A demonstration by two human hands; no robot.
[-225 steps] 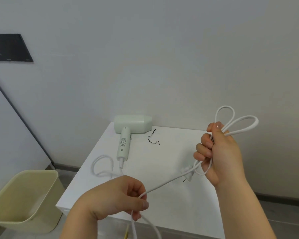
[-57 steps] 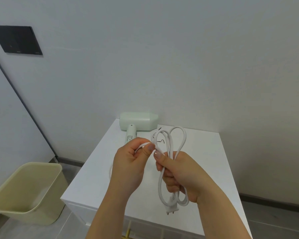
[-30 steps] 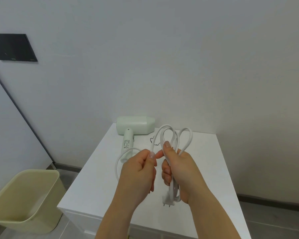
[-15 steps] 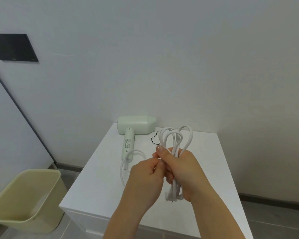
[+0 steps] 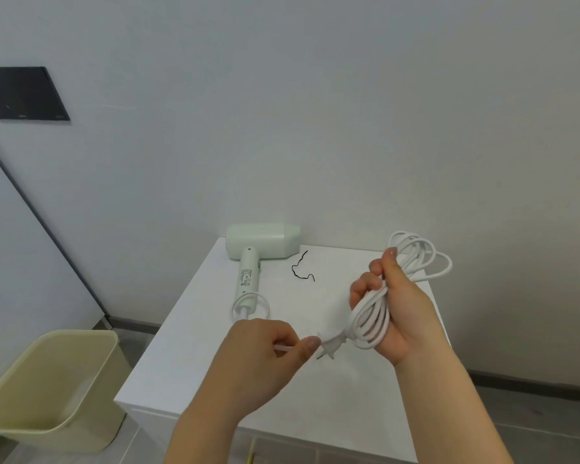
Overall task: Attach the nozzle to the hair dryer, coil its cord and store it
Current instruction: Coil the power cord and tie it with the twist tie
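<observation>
a small printed label (image 5: 246,276) stands on the handle of the hair dryer (image 5: 260,241), but its letters are too small and blurred to read.

White counter (image 5: 342,396) against pale wall. Thin black squiggly wire (image 5: 300,271) lies on counter's far part. Pale yellow bin (image 5: 94,396) on grey floor, left of counter. Black panel (image 5: 24,93) on wall, upper left.

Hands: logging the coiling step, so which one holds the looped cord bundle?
The right hand grips the cord bundle; the left hand only pinches a single strand near the plug.
</observation>
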